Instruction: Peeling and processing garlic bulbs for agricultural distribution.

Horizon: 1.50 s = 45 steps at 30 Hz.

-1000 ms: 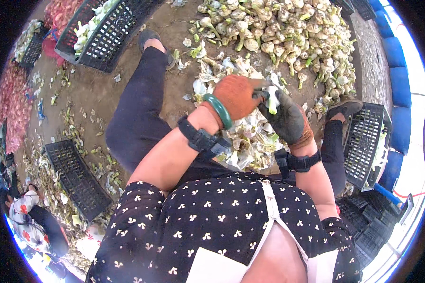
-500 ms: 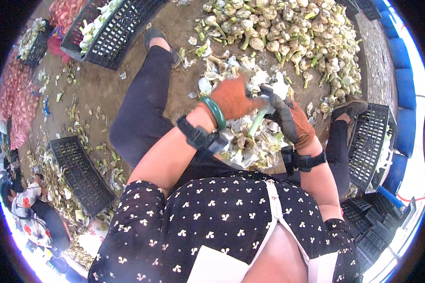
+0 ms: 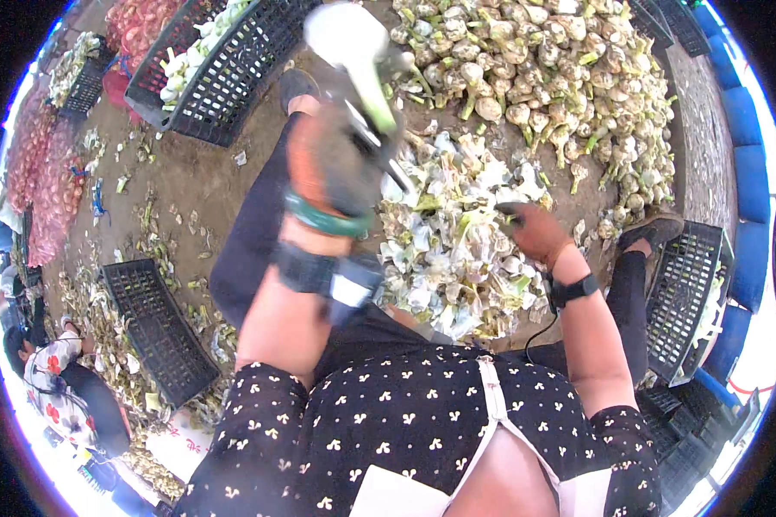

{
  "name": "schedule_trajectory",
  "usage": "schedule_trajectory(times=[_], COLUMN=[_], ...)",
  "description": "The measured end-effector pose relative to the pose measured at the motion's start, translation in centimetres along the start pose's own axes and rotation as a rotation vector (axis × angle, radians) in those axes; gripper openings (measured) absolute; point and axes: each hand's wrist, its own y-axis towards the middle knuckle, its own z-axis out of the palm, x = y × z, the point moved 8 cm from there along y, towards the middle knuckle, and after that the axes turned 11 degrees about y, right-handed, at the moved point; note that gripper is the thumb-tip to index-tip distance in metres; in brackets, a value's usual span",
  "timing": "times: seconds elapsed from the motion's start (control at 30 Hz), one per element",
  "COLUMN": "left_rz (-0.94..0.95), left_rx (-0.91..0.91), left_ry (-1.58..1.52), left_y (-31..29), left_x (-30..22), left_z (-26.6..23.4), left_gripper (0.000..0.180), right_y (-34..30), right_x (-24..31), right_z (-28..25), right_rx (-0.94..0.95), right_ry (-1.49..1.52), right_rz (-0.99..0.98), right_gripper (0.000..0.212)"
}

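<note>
A garlic bulb (image 3: 345, 36) is up in the air, its white head pointing away from the person and its pale green stem meeting the left hand (image 3: 336, 164). That grip looks closed around the stem; a slim dark thing beside it is too blurred to name. The right hand (image 3: 539, 237) is low over the peel heap (image 3: 457, 228); whether its grip holds anything, I cannot tell.

The head looks cleaned, so the step in hand seems to be carrying it clear of the peel. The next move calls for a steady, light hold on the stem.

The head is round and smooth, the peel papery and crumpled. Beyond lies a pile (image 3: 535, 77) of rough, earthy bulbs on the dirt floor (image 3: 181, 164). A black slatted plastic crate (image 3: 237, 77) at the upper left holds white, green-stemmed bulbs.
</note>
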Motion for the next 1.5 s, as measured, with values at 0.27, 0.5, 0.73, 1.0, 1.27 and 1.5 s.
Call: schedule_trajectory(times=[0.27,0.5,0.73,1.0,1.27,1.5], left_rz=[-0.433,-0.446,-0.085,0.257,0.28,0.507], left_rx=[0.196,0.381,0.6,0.687,0.919,0.772], left_ry=[0.347,0.501,1.012,1.178,1.149,1.29], left_y=[1.5,1.7,1.3,-1.1,-4.7,-4.8], left_x=[10.3,11.4,12.4,10.8,10.2,10.0], left_z=[-5.3,-3.8,-2.3,1.5,4.1,3.8], left_gripper=[0.029,0.035,0.029,0.027,0.023,0.023], right_y=[13.7,16.3,8.8,-1.4,-7.0,-8.1], right_x=[-3.7,-7.7,-6.0,2.4,10.3,11.7], right_z=[-2.8,-1.4,-3.6,-5.6,-4.9,-4.4], right_rx=[-0.437,-0.462,-0.287,-0.321,-0.473,-0.566], right_ry=[-0.076,0.267,1.199,1.089,0.337,0.03], right_rz=[0.139,0.197,-0.354,-0.186,-0.449,-0.507], right_gripper=[0.04,0.038,0.035,0.042,0.057,0.053])
